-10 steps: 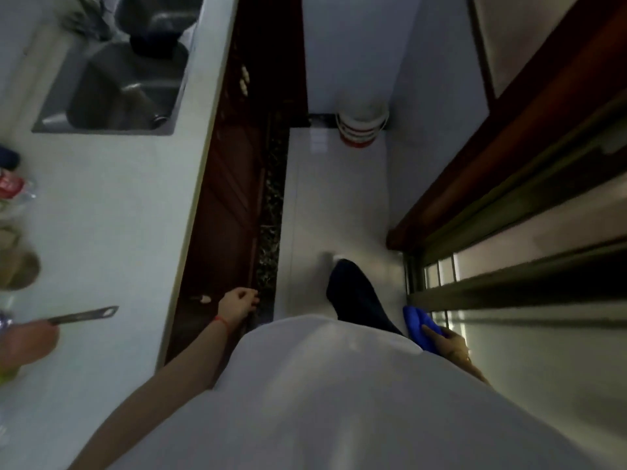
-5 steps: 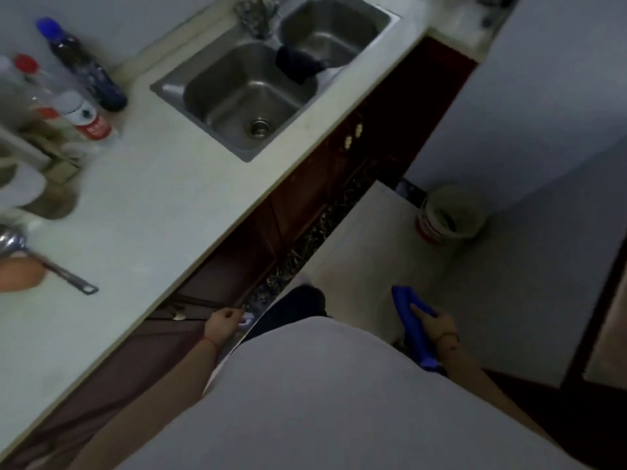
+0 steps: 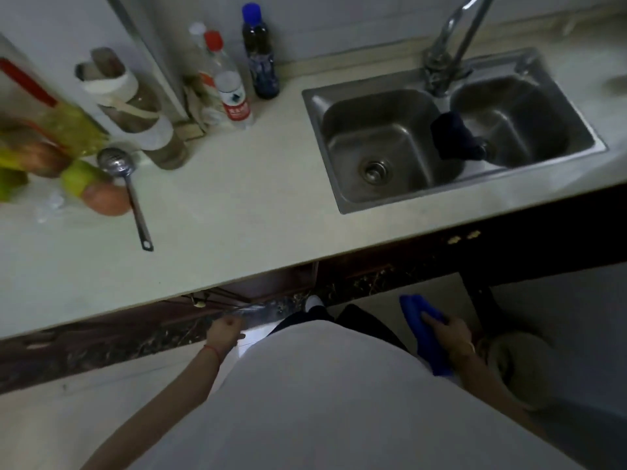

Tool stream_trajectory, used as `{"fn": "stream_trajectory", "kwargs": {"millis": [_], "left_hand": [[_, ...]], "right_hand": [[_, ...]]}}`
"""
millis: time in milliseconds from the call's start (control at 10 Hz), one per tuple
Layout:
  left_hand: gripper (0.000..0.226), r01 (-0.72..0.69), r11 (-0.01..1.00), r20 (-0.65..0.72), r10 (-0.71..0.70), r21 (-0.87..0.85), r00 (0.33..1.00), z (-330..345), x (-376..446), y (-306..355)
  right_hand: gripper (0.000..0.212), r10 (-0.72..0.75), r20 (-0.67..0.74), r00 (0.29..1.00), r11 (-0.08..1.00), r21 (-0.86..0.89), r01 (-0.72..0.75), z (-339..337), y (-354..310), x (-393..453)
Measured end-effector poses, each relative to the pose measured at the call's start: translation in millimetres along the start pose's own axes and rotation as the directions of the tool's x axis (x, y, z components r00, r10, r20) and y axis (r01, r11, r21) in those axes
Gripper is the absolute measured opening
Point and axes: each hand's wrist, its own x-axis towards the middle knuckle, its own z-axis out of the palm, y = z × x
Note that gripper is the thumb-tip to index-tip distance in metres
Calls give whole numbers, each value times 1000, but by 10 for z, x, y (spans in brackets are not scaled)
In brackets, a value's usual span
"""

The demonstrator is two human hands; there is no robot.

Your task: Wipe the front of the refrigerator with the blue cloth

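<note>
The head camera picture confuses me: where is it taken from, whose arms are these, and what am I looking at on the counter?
There is no machine here. A person wears one wide-angle camera on the head, looking down, so the pale shape at the bottom is their own shirt, with both bare arms reaching forward.

The right hand holds a blue cloth low beside the body. The left hand is loosely curled near the cabinet front and looks empty, though I cannot be sure.

Ahead is a pale countertop. Set into it is a steel double sink with a tap and a dark rag draped over its divider. To the left stand several bottles, a long metal ladle and blurred fruit. A bucket stands on the floor at the right. No refrigerator is in view.
</note>
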Motion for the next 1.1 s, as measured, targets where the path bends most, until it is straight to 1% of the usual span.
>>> {"fn": "stream_trajectory", "kwargs": {"millis": [100, 200, 300, 400, 500, 600, 700, 800, 900, 1000, 1100], "left_hand": [[50, -71, 997, -53, 69, -33, 996, -50, 0, 351], [27, -123, 991, -93, 117, -59, 989, -44, -3, 694], [20, -210, 978, -170, 204, -13, 964, -53, -61, 1036], [16, -327, 945, -256, 313, -11, 914, -101, -73, 1391], [19, -427, 899, -385, 429, 97, 817, -200, -37, 1741], [25, -449, 842, -460, 539, 299, 706, -303, 72, 2016], [30, -386, 785, -428, 597, 484, 678, -352, 257, 2146], [32, -337, 750, -390, 607, 568, 693, -335, 434, 2152], [31, -313, 740, -343, 586, 595, 734, -299, 531, 2119], [31, -310, 733, -312, 577, 605, 755, -259, 602, 2036], [35, -283, 738, -280, 538, 612, 795, -238, 639, 1985]], "right_hand": [[51, -224, 33, 974, 971, -72, 226, -95, -862, 272], [38, -402, 136, 905, 886, -190, 422, -33, -1393, 426], [28, -519, 277, 809, 750, -306, 586, 56, -1923, 480], [34, -638, 340, 691, 636, -273, 721, 172, -2508, 503], [37, -787, 344, 513, 440, -271, 856, 360, -3202, 524], [37, -863, 385, 326, 208, -317, 925, 657, -3878, 608], [41, -839, 512, 182, -62, -423, 904, 1006, -4366, 733], [47, -749, 640, 172, -226, -491, 841, 1339, -4617, 855], [58, -656, 720, 228, -292, -521, 802, 1535, -4660, 921], [56, -689, 694, 208, -250, -498, 831, 1565, -4611, 993], [44, -814, 534, 229, -20, -420, 907, 1388, -4542, 1007]]}}
